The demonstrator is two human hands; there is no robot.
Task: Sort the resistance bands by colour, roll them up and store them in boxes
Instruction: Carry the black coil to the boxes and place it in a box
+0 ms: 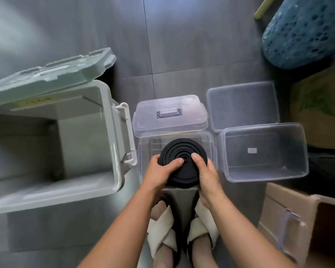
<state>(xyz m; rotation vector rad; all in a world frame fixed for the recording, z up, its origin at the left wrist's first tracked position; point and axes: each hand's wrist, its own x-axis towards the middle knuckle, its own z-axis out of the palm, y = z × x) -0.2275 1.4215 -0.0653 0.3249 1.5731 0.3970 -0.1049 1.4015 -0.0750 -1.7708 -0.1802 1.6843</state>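
Observation:
A black resistance band (179, 151) is wound into a flat coil, and I hold it in both hands above a clear plastic box (145, 151) on the floor. My left hand (161, 172) grips the coil's left edge, thumb pressed on its face. My right hand (208, 175) grips the right edge with the thumb near the centre of the spiral. The band's loose tail (182, 202) hangs down between my feet. That box's clear lid (169, 115) with a handle leans at its far side. The inside of the box under the coil is hidden.
A large grey bin (116, 151) with its lid (52, 74) tipped back stands open at the left. Two clear open boxes (263, 151) (243, 105) sit at the right. Cardboard boxes (290, 219) and a blue perforated basket (306, 31) crowd the right edge. Grey tiled floor lies beyond.

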